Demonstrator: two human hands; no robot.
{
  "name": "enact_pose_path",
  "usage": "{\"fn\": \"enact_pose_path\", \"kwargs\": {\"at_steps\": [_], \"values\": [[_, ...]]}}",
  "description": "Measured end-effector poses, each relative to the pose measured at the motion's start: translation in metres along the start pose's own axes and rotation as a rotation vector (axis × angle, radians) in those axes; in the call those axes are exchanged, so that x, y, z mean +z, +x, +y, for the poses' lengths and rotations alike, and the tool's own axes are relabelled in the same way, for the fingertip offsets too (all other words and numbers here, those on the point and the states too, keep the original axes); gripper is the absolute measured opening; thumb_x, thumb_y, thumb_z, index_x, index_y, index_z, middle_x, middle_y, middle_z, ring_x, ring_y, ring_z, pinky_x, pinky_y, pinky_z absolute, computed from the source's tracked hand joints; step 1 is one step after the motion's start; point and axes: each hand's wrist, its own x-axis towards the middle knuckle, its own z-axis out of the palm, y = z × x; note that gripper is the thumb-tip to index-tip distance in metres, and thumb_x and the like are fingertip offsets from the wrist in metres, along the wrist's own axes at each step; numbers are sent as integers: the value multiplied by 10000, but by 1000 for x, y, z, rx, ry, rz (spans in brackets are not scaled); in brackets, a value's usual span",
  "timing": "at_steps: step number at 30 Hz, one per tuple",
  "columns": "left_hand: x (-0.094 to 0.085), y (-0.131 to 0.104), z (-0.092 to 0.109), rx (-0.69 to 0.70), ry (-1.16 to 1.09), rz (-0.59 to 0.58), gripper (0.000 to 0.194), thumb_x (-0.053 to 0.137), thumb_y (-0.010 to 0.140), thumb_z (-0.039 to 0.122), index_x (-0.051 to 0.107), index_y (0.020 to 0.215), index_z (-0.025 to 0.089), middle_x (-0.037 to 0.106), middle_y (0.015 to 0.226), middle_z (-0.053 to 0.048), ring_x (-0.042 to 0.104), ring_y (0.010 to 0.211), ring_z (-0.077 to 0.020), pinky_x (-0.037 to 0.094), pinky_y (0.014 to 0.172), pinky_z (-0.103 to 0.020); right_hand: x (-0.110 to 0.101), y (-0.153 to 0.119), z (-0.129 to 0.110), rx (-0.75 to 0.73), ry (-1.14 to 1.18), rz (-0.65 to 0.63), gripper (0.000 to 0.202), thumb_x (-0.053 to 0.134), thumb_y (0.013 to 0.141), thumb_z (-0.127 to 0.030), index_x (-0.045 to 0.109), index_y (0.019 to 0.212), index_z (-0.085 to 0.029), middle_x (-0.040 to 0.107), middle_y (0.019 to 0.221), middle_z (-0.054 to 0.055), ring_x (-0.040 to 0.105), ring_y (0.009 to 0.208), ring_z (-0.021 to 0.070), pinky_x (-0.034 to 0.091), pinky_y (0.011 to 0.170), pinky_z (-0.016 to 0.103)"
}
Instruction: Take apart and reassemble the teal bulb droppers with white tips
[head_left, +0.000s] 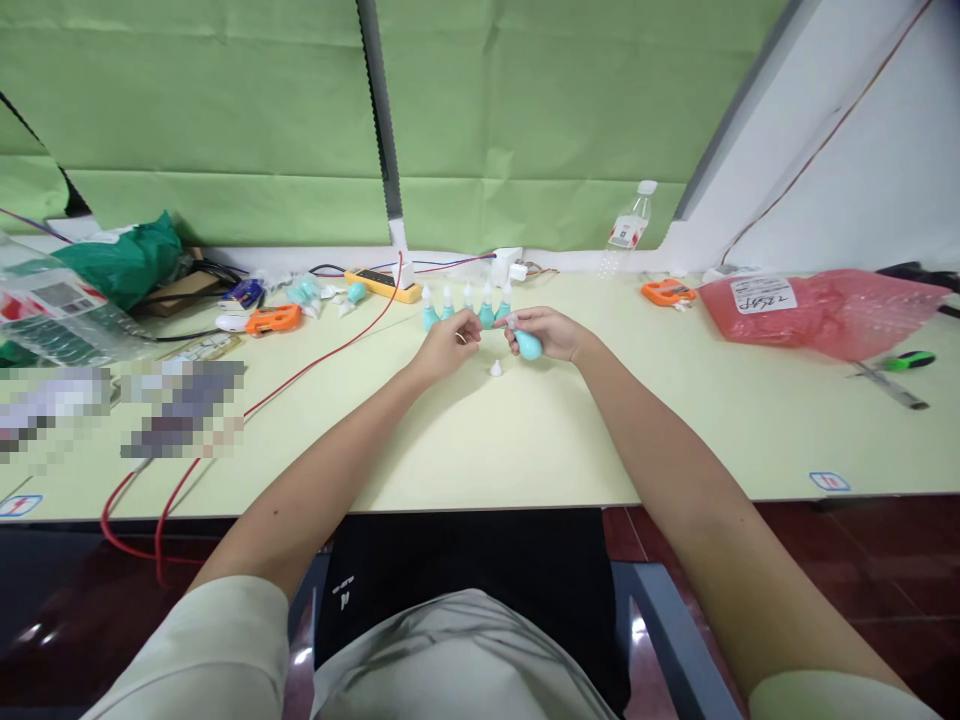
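My right hand [546, 332] holds a teal rounded bulb [528, 346] with a pale tip, which points up and left between the fingers. To its left, my left hand [450, 345] has its fingers curled together; whether something small is pinched in them is too small to tell. Just beyond both hands stands a row of several teal bottles [429, 315] with white pointed tips, partly hidden by the hands. A small white cap [496, 369] stands on the table below the gap between my hands.
Along the back of the table [495, 450] lie a yellow meter [382, 284], a power adapter [506, 265] and a clear bottle [630, 225]. A red cable [322, 357] crosses at left. Orange tools [274, 319] and plastic bags flank the work area; a pink package [817, 310] is at right.
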Motion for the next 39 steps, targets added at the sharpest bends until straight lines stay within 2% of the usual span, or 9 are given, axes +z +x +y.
{"fn": "enact_pose_path", "kwargs": {"at_steps": [4,10,19,26,30,35,39], "values": [[-2,-5,-7,57,290,-152,249,527,781,71,617,978,194,652,910,-24,590,818,-154,451,738,-288,-10,0,6,12,-1,61,231,761,822,-214,700,1007,-89,668,812,78,648,685,186,568,661,352],[4,-10,-10,80,446,-268,301,539,839,132,637,1113,210,660,979,-57,599,935,-213,475,819,-328,-22,-2,13,68,42,118,261,780,789,-200,682,1012,-104,671,799,73,648,688,188,580,664,357],[12,-10,-4,96,404,-274,304,578,819,128,683,1091,214,653,900,-60,601,877,-223,476,804,-330,-24,-1,15,74,46,127,241,776,782,-194,669,984,-118,674,807,80,646,693,191,578,651,350],[6,-13,1,106,324,-324,399,611,760,82,698,1120,231,698,962,-58,621,950,-228,487,850,-334,-22,-2,13,71,52,139,236,751,784,-179,658,992,-117,668,797,74,637,685,187,578,654,356],[5,-11,-5,95,341,-327,355,591,797,107,703,1114,220,710,984,-64,635,920,-219,489,841,-339,-22,-2,13,64,47,142,243,746,784,-178,654,997,-108,664,796,74,639,686,192,575,647,359],[23,6,-20,35,238,-271,294,568,814,109,695,1065,196,716,985,-59,660,875,-192,502,803,-326,-24,0,15,49,63,152,228,741,787,-185,643,981,-115,669,791,75,636,675,191,570,631,353],[37,18,-25,4,93,-286,318,553,793,80,694,1059,183,719,1002,-64,661,901,-176,514,798,-311,-29,0,15,36,82,168,196,725,800,-174,638,968,-126,676,804,80,638,684,190,573,640,350]]}}
